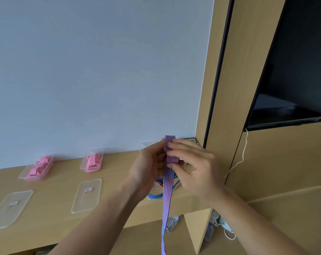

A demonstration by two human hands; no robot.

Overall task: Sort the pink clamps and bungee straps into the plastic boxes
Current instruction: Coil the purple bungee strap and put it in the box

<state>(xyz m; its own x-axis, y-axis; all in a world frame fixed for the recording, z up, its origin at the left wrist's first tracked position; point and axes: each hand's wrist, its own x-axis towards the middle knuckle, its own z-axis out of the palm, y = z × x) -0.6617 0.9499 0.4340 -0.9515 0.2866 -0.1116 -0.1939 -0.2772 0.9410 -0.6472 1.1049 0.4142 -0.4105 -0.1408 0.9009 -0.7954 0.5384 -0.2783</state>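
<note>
The sorting looks partly done. Pink clamps (40, 167) fill the left box (30, 179) at 9 o'clock, and more sit in the middle box (82, 163) just beside it at its 3 o'clock. Both boxes stand on the surface (51, 214) against the wall. Two lids (87, 197) lie in front of them, toward 7 o'clock, not yet fitted.

The strap (168, 199) is not yet boxed. The left hand (148, 168) has its grip round the folded top, and the right hand (194, 170) pinches it, fingers across the front. The tail hangs toward 6 o'clock, past the surface's edge.

A clear third box (146, 144) shows at the hands' 11 o'clock, its contents hidden. Blue loops (155, 196) lie under the hands; whether they are the same strap cannot be told. Folding, boxing and lidding seem to remain.
</note>
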